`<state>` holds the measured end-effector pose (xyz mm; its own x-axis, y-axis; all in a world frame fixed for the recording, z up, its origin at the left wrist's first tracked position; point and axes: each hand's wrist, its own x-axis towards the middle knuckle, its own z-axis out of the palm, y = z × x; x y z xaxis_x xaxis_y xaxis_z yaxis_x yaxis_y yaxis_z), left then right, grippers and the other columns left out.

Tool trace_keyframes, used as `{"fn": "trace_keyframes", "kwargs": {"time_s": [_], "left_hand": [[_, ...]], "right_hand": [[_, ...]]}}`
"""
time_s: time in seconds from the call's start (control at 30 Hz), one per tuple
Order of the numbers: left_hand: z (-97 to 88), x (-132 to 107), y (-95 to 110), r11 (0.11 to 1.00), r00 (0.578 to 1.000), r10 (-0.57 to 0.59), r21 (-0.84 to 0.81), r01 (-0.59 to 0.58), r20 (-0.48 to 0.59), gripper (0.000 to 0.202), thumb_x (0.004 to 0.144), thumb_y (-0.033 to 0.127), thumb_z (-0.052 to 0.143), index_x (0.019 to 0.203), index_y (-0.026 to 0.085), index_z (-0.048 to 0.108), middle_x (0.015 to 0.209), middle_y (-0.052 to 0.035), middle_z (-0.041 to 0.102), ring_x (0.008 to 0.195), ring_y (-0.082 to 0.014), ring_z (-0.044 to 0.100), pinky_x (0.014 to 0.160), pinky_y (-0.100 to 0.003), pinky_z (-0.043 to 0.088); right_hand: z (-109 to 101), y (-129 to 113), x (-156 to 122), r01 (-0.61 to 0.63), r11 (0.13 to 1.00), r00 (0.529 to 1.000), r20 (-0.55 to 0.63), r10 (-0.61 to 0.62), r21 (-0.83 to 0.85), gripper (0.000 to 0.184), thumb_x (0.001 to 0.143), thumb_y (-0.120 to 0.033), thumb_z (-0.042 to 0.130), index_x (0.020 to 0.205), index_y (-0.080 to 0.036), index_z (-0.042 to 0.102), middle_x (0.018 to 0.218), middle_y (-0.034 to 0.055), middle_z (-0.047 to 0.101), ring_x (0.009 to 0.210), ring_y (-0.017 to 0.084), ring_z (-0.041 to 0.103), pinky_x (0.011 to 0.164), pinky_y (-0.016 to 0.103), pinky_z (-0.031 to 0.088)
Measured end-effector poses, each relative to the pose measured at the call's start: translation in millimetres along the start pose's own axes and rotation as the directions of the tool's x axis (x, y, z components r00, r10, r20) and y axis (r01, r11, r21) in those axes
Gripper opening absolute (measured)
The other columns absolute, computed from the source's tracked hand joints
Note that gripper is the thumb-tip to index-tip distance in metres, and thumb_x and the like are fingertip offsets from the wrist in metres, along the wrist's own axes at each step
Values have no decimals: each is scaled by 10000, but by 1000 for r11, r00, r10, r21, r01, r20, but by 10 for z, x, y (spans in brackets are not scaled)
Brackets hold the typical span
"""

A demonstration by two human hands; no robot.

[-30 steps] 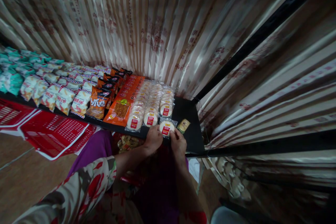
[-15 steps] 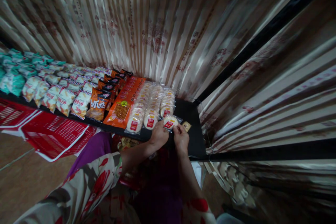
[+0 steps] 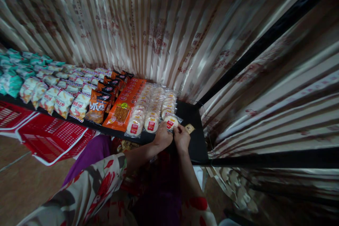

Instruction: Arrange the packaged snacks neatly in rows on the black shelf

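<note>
My left hand (image 3: 162, 136) and my right hand (image 3: 181, 137) both pinch the near edge of a clear packet holding a round white cake with a red label (image 3: 171, 121). The packet lies on the black shelf (image 3: 196, 141) at the near end of the right-hand row of the same cakes (image 3: 166, 100). A small yellow-brown packet (image 3: 189, 128) lies just right of my right hand. Two more rows of white cakes (image 3: 144, 109) run to the left.
Left of the cakes lie orange snack packs (image 3: 124, 104), dark orange bags (image 3: 96, 106), white-and-red bags (image 3: 63, 100) and teal bags (image 3: 10, 79). Red plastic baskets (image 3: 50, 136) sit below the shelf on the left. A striped curtain (image 3: 159, 24) hangs behind and to the right.
Both hands have pushed the cake packet away from the shelf's front edge, up against the end of the right-hand row.
</note>
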<state>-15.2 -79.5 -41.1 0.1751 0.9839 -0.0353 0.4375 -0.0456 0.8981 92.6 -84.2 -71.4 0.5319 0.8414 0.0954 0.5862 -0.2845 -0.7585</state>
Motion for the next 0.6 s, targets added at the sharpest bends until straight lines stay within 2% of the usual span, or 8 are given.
{"fn": "trace_keyframes", "kwargs": {"time_s": [0.13,0.27,0.43,0.6], "left_hand": [[36,1,18,997,999,-32,64,32,-2,483,737,66,481,1219,68,505,1296,-177,510,1247,-259,454,1098,-357,325],[56,-34,35,999,1000,-22,36,22,-4,507,721,51,485,1223,105,519,1363,-140,462,1315,-258,383,1138,-362,270],[55,-41,63,998,999,-40,48,38,34,516,716,54,502,1231,31,513,1448,-200,334,1364,-297,302,1149,-351,248],[65,-41,76,998,997,-52,28,51,53,500,719,61,499,1216,96,539,1498,-139,280,1365,-285,306,1141,-353,273]], "right_hand": [[-12,-24,22,22,999,1000,17,-22,-28,447,758,-408,433,995,-127,687,875,121,713,781,219,632,707,295,449],[8,-61,64,18,999,999,31,-16,-45,419,756,-362,444,993,-119,688,894,128,711,785,218,629,722,297,450],[26,-82,121,42,996,998,53,-38,-76,373,768,-326,454,974,-124,691,874,120,711,780,216,631,722,296,452],[3,-82,171,102,982,994,57,-94,-158,353,773,-290,466,983,-119,693,889,123,710,801,211,630,752,296,454]]}}
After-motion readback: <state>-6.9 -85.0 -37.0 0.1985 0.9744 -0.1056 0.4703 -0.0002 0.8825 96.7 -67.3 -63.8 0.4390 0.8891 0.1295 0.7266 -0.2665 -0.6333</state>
